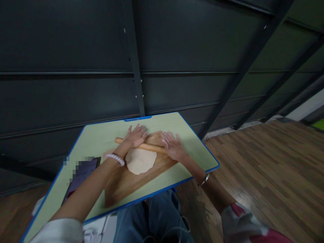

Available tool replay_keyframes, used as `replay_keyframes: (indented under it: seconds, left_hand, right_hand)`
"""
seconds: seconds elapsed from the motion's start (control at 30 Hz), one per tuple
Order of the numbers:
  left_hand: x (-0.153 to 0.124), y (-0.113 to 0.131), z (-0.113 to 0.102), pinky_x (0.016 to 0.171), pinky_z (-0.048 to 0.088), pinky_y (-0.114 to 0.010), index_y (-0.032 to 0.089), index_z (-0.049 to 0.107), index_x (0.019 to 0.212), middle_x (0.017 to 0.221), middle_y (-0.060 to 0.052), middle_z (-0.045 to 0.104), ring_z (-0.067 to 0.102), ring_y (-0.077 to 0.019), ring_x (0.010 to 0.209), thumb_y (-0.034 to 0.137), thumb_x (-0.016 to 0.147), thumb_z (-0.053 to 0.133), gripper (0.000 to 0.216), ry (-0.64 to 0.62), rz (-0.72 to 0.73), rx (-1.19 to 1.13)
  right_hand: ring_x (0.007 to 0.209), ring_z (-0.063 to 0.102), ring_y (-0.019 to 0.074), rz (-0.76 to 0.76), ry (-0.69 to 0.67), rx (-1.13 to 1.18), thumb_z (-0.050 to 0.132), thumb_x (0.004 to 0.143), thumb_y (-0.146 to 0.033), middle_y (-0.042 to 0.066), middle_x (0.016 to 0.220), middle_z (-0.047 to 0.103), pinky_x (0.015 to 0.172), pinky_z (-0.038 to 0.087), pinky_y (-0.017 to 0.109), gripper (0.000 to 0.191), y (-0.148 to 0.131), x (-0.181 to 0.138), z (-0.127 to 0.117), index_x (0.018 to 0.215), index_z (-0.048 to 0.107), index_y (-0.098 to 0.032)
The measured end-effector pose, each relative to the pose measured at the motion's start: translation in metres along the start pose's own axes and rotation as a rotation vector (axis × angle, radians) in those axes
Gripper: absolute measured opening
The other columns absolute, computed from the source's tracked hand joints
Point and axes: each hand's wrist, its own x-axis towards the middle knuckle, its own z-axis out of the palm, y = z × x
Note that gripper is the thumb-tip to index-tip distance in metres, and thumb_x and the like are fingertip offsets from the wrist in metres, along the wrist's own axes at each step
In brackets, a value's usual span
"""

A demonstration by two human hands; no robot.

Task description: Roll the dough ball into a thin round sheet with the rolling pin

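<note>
I see the left hand (136,137) and right hand (174,147) flat, fingers extended, over the rolling pin (152,147), its axis sloping gently down rightward below frame centre; the dough sheet (141,162) spreads beneath, nearer the left hand.

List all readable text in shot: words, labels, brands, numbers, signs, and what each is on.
None readable.
Rolling pin, wooden board, pale green tabletop: no lettering visible.
Phone-like device: partly pixelated, nothing legible.
White item below the tabletop: any print too blurred to read.
</note>
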Motion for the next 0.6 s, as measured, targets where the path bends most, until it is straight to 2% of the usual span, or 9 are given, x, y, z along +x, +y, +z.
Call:
replay_keyframes:
  seconds: [0.13, 0.27, 0.4, 0.6]
  left_hand:
    - [-0.02, 0.002, -0.004, 0.114, -0.002, -0.05, 0.016, 0.031, 0.144, 0.152, -0.006, 0.028, 0.012, -0.0193, 0.143, 0.034, 0.093, 0.017, 0.056, 0.01, 0.064, 0.1]
    - [-0.039, 0.002, -0.003, 0.114, 0.0, -0.051, 0.019, 0.038, 0.14, 0.149, -0.007, 0.035, 0.02, -0.0205, 0.141, 0.035, 0.093, 0.019, 0.054, 0.067, 0.126, 0.13]
    - [-0.054, 0.001, 0.001, 0.114, 0.004, -0.05, 0.019, 0.044, 0.137, 0.144, -0.008, 0.042, 0.029, -0.0224, 0.138, 0.039, 0.094, 0.018, 0.054, 0.126, 0.142, 0.115]
    - [-0.079, -0.001, 0.007, 0.114, 0.019, -0.041, 0.008, 0.045, 0.134, 0.144, -0.015, 0.041, 0.03, -0.0216, 0.137, 0.036, 0.094, 0.018, 0.056, 0.22, 0.137, 0.111]
  right_hand:
    - [0.138, 0.028, 0.0209, 0.044, 0.119, 0.027, 0.018, 0.1, -0.035, 0.01, 0.144, 0.042, 0.113, 0.017, 0.05, 0.049, -0.02, -0.021, -0.004, 0.137, 0.043, -0.015]
    - [0.136, 0.031, 0.0232, 0.09, 0.195, 0.076, 0.027, 0.098, -0.035, 0.016, 0.14, 0.046, 0.113, 0.019, 0.047, 0.048, -0.042, -0.04, -0.008, 0.135, 0.045, -0.008]
    - [0.137, 0.031, 0.0247, 0.126, 0.204, 0.104, 0.036, 0.096, -0.034, 0.02, 0.143, 0.041, 0.112, 0.025, 0.042, 0.052, -0.059, -0.056, -0.008, 0.136, 0.041, -0.002]
    - [0.135, 0.032, 0.0302, 0.159, 0.187, 0.095, 0.041, 0.094, -0.034, 0.026, 0.142, 0.038, 0.109, 0.03, 0.044, 0.055, -0.084, -0.08, -0.005, 0.135, 0.04, 0.003]
